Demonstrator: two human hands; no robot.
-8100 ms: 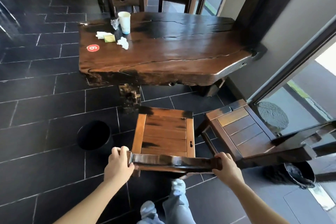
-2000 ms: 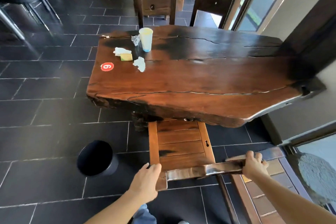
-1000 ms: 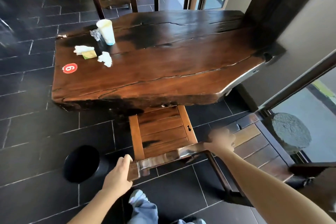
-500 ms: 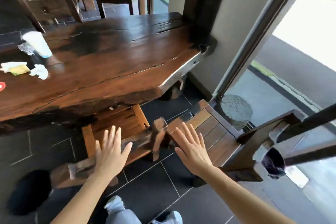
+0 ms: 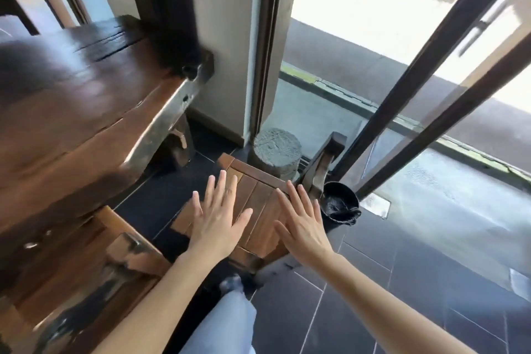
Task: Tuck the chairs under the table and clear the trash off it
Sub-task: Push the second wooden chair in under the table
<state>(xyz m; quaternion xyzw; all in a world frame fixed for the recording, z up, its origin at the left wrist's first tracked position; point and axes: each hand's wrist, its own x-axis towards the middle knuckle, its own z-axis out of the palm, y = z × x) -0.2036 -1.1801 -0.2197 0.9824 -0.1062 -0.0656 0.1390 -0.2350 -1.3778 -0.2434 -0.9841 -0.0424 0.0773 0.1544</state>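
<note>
Fingers: both hands are spread flat with nothing in them. Left hand [image 5: 217, 217] and right hand [image 5: 301, 223] hover above the second chair's seat, and whether the palms touch the slats I cannot tell. I judge I hold them open like this because I am reaching for this chair and have not yet picked a grip.

Table [image 5: 71, 112]: the slab fills my left side, its pale cut edge running away from me toward the wall. I see no trash on the part in view; this end of the top is blurred.

First chair [image 5: 94, 267]: at lower left, its seat front lies under the slab's edge and its back rail is nearest me. I judge it tucked, or nearly so.

Second chair [image 5: 258, 210]: it stands clear of the table, between the table end and the glass door [image 5: 431, 95], a corner of the seat toward my leg. Its slats run away from me, toward the stone. Its backrest post [image 5: 321, 164] rises on my right, so the seat front faces left, toward the table. I judge it must be swung and pushed left to go under.

Stone [image 5: 275, 152]: a grey round block stands just beyond the seat's far edge, by the door frame.

Bin [image 5: 340, 204]: a small black lined bin sits just right of the backrest post; I judge it is close enough to get knocked when I turn the chair.
</note>
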